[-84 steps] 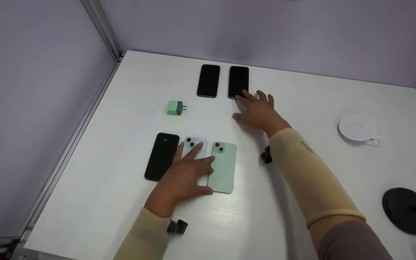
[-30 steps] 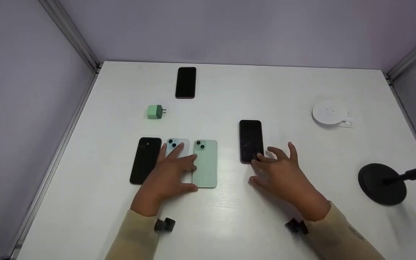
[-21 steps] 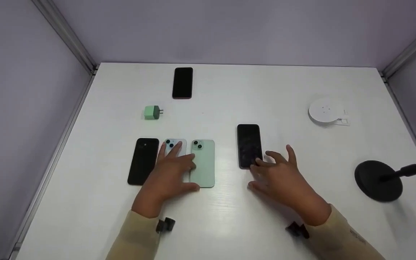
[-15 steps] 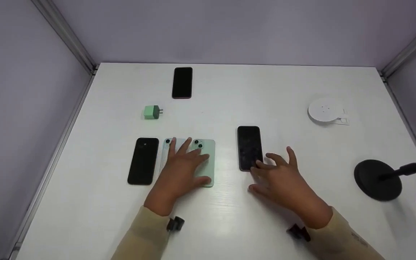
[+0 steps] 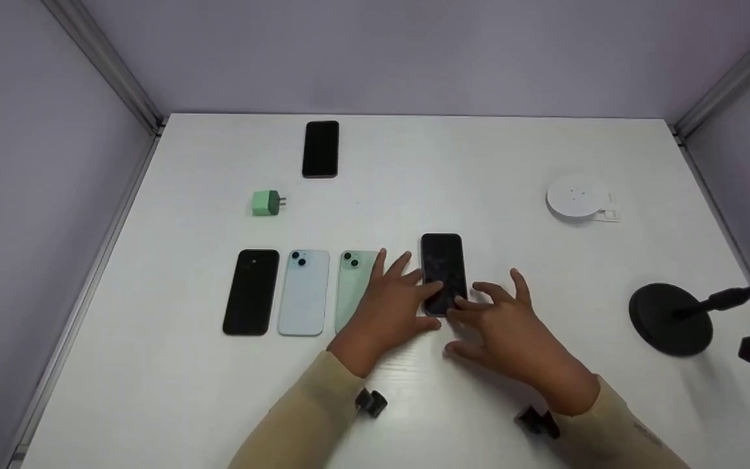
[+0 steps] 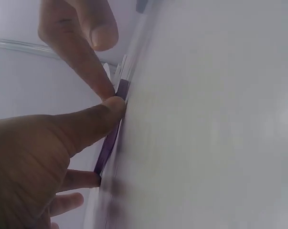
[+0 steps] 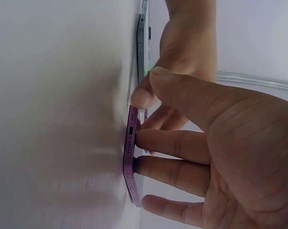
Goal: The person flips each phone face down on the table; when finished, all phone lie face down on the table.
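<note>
A dark-screened phone lies face up on the table, and its purple edge shows in the right wrist view. My right hand rests fingertips on its near right corner, fingers extended. From the other side my left hand reaches it, fingers spread, with one fingertip over the screen and the thumb by the near left corner. Under the left hand lies a mint-green phone, back up and partly hidden. A light blue phone and a black phone continue the row leftward, also back up.
Toward the back lies another dark-screened phone, face up. Left of centre is a green charger plug. A white round disc with a flat tab sits at the right, behind a black round stand base with an arm.
My right hand has slid the dark-screened phone from the back toward the near side. My left hand has left the light blue phone and moved right, across the green one, to that phone.
</note>
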Available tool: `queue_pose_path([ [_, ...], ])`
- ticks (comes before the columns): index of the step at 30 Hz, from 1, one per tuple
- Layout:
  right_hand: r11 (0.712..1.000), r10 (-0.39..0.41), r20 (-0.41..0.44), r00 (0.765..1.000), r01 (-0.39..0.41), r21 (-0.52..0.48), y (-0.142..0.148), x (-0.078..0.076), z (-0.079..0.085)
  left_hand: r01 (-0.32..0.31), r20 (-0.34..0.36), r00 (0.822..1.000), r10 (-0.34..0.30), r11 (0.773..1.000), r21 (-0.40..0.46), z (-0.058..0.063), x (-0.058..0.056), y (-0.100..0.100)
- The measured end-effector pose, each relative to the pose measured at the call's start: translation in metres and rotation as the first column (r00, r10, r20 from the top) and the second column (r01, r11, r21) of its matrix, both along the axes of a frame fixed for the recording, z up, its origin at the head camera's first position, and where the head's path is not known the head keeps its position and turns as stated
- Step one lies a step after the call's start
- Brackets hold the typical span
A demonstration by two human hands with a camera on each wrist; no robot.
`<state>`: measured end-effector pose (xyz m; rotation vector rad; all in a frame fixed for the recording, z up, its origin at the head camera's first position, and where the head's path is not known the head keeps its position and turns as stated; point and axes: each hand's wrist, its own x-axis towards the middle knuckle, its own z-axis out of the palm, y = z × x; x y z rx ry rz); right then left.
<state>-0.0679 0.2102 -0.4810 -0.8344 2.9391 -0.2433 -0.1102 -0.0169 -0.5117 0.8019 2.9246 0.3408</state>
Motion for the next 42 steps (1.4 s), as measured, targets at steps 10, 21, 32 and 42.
queue_pose_path([
  [10, 0.974, 0.046, -0.015, 0.999, -0.048, -0.219, 0.014, -0.031, -0.006, -0.023, -0.005, 1.0, 0.023, 1.0, -0.005, 0.003, -0.003, 0.0],
  [21, 0.95, -0.027, 0.24, 0.971, 0.099, -0.297, 0.055, -0.132, -0.026, -0.024, 0.019, 1.0, 0.023, 0.999, 0.042, -0.006, 0.005, -0.002],
  [32, 0.99, -0.079, 0.399, 0.914, 0.119, -0.078, 0.035, -0.162, -0.011, -0.021, -0.003, 1.0, 0.021, 0.998, 0.056, -0.007, 0.004, 0.0],
  [42, 0.984, -0.049, 0.361, 0.931, 0.107, -0.144, 0.038, -0.161, -0.018, -0.015, -0.009, 1.0, 0.016, 0.998, 0.059, -0.004, -0.001, -0.002],
])
